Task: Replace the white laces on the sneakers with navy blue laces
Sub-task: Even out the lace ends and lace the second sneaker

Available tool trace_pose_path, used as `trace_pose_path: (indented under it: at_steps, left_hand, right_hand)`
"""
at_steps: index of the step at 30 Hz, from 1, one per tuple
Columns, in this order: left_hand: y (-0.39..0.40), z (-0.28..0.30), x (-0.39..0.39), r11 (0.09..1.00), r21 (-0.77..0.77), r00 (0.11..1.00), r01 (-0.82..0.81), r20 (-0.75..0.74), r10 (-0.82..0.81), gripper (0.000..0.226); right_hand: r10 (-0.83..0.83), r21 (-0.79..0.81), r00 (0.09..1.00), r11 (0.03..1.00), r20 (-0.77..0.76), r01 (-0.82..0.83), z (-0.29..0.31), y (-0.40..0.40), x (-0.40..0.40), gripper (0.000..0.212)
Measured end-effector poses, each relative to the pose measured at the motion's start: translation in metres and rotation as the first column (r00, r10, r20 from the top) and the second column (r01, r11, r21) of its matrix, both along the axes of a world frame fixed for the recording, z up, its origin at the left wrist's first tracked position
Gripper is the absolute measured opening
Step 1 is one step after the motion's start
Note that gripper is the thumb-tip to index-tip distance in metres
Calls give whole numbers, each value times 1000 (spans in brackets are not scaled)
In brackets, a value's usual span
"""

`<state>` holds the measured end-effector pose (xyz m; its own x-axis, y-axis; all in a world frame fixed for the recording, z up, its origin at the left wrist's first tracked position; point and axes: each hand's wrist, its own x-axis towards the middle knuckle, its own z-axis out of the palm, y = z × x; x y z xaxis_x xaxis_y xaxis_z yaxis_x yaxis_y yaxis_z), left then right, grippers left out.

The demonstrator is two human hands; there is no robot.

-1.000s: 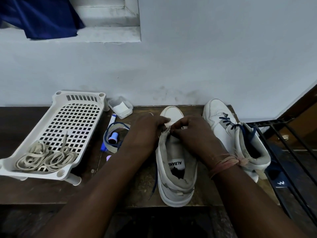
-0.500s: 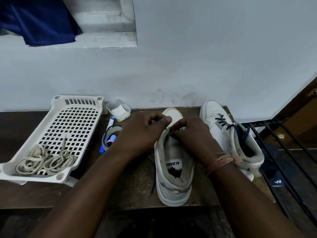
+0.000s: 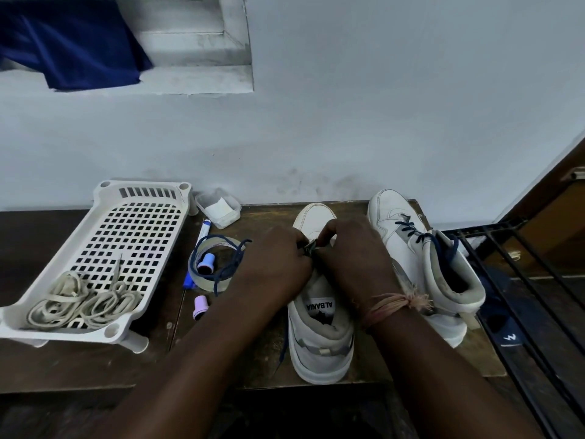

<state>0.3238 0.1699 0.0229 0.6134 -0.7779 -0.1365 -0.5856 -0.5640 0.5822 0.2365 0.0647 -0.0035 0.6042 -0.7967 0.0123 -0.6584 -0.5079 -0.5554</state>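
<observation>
White plastic makes up the perforated tray point(image 3: 104, 198) at the far left of the dark wooden table point(image 3: 79, 359), and the removed white laces point(image 3: 82, 302) lie heaped in its near corner. Above it, on a wall ledge, hangs a navy cloth point(image 3: 72, 45). Just right of the tray's far end sits a small clear tub point(image 3: 218, 207) with something white inside. Nearer, a marker point(image 3: 202, 231) lies along the table, and beside it a roll of clear tape point(image 3: 207, 264) has a small blue-capped bottle point(image 3: 207, 263) standing inside its ring; a loose length of navy lace point(image 3: 229, 261) runs across the roll. A small lilac bottle point(image 3: 200, 307) lies just near of the tape. To the right, the left hand point(image 3: 272, 267) and right hand point(image 3: 354, 258) meet over the lower eyelets of the middle sneaker point(image 3: 319, 340), heel toward the viewer; both have curled fingers pinching at a dark lace end between them, though the exact grip is hidden. A navy strand point(image 3: 284, 346) hangs down that shoe's left side. A thread band point(image 3: 395, 304) circles the right wrist. Further right stands the second sneaker point(image 3: 408, 245), already carrying navy lacing point(image 3: 411, 231). At the far right a black metal rack point(image 3: 506, 280) stands over a dark slipper point(image 3: 503, 331).
</observation>
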Motion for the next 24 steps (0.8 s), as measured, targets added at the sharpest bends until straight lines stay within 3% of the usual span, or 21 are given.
trace_pose_path:
  at_steps: [5,9,13,19,24]
  left_hand:
    - [4,-4,8,997,-64,984,-48,-174,36,29]
    - [8,-2,7,994,-89,970,-60,-241,37,35]
    - [7,-2,6,994,-79,967,-71,-250,49,35]
    - [9,1,-1,978,-106,973,-178,-167,159,28]
    - [13,8,-6,977,-61,970,-202,-149,192,29]
  right_hand:
    - [28,-8,1000,1000,-13,-28,-1,-1,1,7]
    - [-5,-198,997,980,-80,-11,-5,5,4,12]
    - [34,-229,991,971,-128,-63,-3,5,3,16]
    - [96,-290,945,938,-314,-191,13,7,0,28]
    - [126,-231,953,953,-277,-193,30,7,-5,23]
